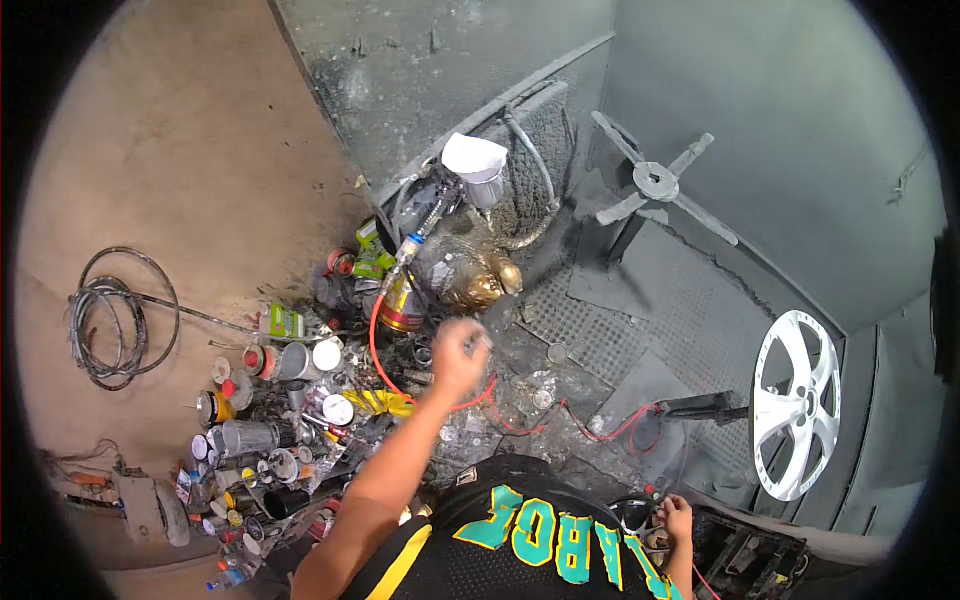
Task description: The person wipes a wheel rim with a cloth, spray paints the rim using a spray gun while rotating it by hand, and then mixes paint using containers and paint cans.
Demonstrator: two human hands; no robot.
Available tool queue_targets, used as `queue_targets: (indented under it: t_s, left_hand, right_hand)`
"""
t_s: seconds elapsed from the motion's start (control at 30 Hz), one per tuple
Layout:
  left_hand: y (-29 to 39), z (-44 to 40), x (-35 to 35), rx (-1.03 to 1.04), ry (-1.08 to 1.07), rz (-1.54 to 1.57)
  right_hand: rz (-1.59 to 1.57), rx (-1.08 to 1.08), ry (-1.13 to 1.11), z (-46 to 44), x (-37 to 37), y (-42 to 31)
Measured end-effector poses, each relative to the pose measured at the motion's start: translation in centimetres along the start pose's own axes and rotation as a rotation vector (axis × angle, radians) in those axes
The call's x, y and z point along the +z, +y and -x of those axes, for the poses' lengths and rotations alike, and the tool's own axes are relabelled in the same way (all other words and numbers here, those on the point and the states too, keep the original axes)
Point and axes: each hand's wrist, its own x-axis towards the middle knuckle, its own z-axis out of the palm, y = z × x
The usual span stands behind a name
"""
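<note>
Head cam: spray gun (484, 192) slants up-right beyond your nearer left hand (460, 352); fingers look curled, can't tell if that or your right hand (678, 516) grips anything.

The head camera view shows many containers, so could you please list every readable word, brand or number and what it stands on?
Black shirt: bold green letters edged in yellow, curved and creased; I cannot quote the word with certainty.
Small light mark near its collar: too small to read.
Green-labelled container and yellow-and-red tin: print too small or blurred.
Silver wheel: no readable text.
</note>
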Motion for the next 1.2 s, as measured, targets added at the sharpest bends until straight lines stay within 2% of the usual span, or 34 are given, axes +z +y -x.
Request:
queue_targets:
  t_s: [0.03, 0.07, 0.1, 0.13, 0.17, 0.23, 0.3, 0.37, 0.43, 0.5, 0.63, 0.7, 0.77, 0.83, 0.9, 1.03, 1.1, 1.17, 1.2]
  left_hand:
    - [-0.9, -3.6, -2.7, 0.018, 0.116, 0.009]
    - [-0.9, -6.4, -5.1, 0.013, 0.280, -0.133]
    - [-2.6, -8.7, -6.7, 0.011, 0.338, -0.265]
    - [-5.5, -10.4, -7.7, -0.038, 0.317, -0.437]
    - [-8.5, -11.7, -8.0, -0.195, 0.197, -0.442]
    - [-11.3, -14.0, -8.7, -0.435, -0.165, -0.322]
    - [-14.0, -14.2, -7.3, -0.569, -0.170, -0.144]
    - [-11.2, -13.5, -6.8, -0.400, -0.038, -0.313]
    - [-10.0, -13.1, -6.3, -0.394, -0.014, -0.384]
    - [-9.4, -13.2, -6.4, -0.436, -0.038, -0.332]
    - [-8.3, -12.2, -5.4, -0.356, -0.054, -0.311]
    - [-4.6, -10.3, -4.2, -0.281, -0.095, -0.178]
    - [0.0, -7.8, -2.6, -0.362, -0.173, -0.197]
    - [-1.6, -4.5, 0.1, -0.278, -0.241, -0.167]
    - [1.2, -0.2, 3.0, -0.128, -0.257, 0.059]
    - [5.7, 7.5, 7.2, -0.191, -0.625, -0.035]
    - [9.1, 11.1, 9.4, -0.175, -0.742, 0.046]
    - [10.0, 15.1, 12.2, -0.179, -0.876, 0.134]
    - [9.3, 17.5, 14.3, -0.161, -0.929, 0.177]
  right_hand:
    - [-0.013, 0.003, -0.027, 0.1, 0.3, -0.5]
    - [-0.032, 0.003, -0.052, 0.0, 0.8, -0.8]
    - [-0.046, -0.002, -0.051, -1.1, 1.6, -0.4]
    - [0.118, -0.109, -0.038, -4.3, 2.3, 2.6]
    - [0.278, -0.209, -0.020, -5.8, 3.1, 4.6]
    - [0.276, -0.141, -0.022, -1.5, 6.7, -1.5]
    - [0.303, -0.273, -0.120, 0.5, 9.1, -3.0]
    - [0.298, -0.347, -0.198, 4.2, 11.4, -6.1]
    - [0.262, -0.338, -0.237, 4.8, 12.4, -4.5]
    - [0.334, -0.406, -0.244, 7.0, 13.0, -6.7]
    - [0.379, -0.400, -0.224, 7.7, 12.7, -9.2]
    - [0.423, -0.584, -0.160, 6.3, 13.0, -9.5]
    - [0.389, -0.675, -0.122, 5.7, 13.0, -11.5]
    - [0.276, -0.785, -0.112, 5.9, 12.6, -14.6]
    - [0.261, -0.821, -0.124, 5.3, 12.6, -16.4]
    - [0.194, -0.776, -0.175, 5.0, 11.2, -18.1]
    - [0.177, -0.687, -0.170, 4.7, 10.0, -17.2]
    - [0.044, -0.407, -0.013, 4.8, 9.7, -14.9]
    - [-0.081, -0.340, 0.009, 5.1, 9.2, -13.3]
